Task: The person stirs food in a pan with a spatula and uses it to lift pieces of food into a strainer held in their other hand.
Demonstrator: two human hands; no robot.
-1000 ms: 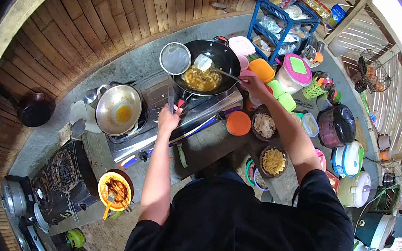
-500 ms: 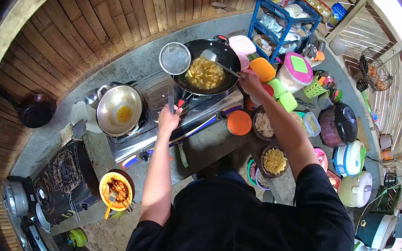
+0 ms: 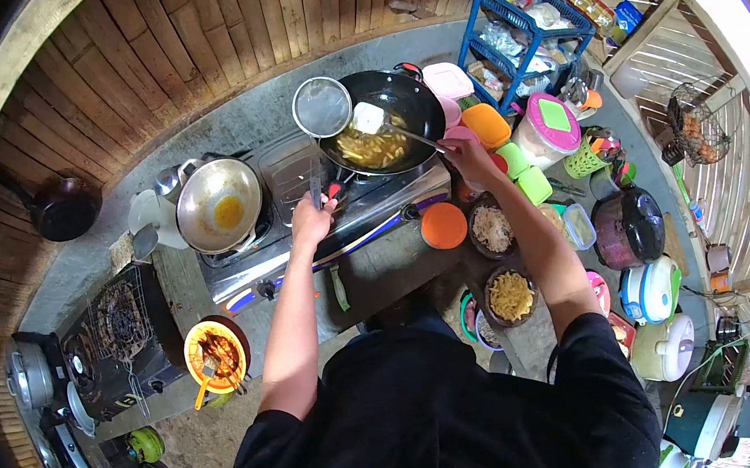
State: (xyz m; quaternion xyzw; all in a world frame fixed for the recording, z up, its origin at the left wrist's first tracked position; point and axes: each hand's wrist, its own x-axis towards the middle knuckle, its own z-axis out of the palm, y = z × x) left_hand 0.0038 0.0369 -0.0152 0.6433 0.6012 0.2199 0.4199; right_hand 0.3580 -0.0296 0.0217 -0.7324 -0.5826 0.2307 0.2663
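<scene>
My left hand (image 3: 312, 221) is closed round the handle of a mesh strainer (image 3: 322, 107), whose round net hangs over the left rim of the black wok (image 3: 415, 100). Beside those fingers is the wok's red-and-black handle (image 3: 335, 189); whether they touch it I cannot tell. My right hand (image 3: 468, 157) grips a metal spatula (image 3: 369, 118) by its long handle. The spatula's blade is inside the wok, just above yellowish cut pieces (image 3: 370, 149) lying in oil. The wok sits on the right side of the gas stove (image 3: 340, 247).
A metal pan (image 3: 221, 205) with a little oil stands on the left burner. A knife (image 3: 340, 289) lies at the counter's front edge. Right of the wok are an orange lid (image 3: 443, 226), a bowl of yellow pieces (image 3: 510, 297) and several plastic containers. An orange bowl (image 3: 217, 355) holds red sauce.
The spatula blade has moved left and down within the wok, its face now showing bright. The yellowish pieces are pushed lower. The left hand and strainer have barely shifted.
</scene>
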